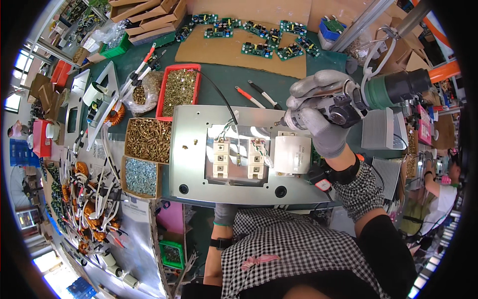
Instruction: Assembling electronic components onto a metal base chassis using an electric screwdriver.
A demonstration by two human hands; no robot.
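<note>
My right hand (318,117), in a grey glove, is shut on a powered screwdriver (393,88) with a green-and-black body. Its bit tip touches the far edge of a silver metal plate (194,149), just above a white rectangular block (292,154). Two white terminal modules (221,158) (256,164) with thin wires sit in the plate's recessed middle. My left hand (225,214), also gloved, is at the plate's near edge. It is partly hidden beneath the plate, so its grip is unclear.
A red tray of brass screws (179,89) and two cardboard boxes of screws (148,139) (141,175) lie left of the plate. Green circuit boards (256,49) rest on cardboard behind. Copper coils (79,199) crowd the left. Finned heat sinks (381,128) stand right; another person (440,192) works there.
</note>
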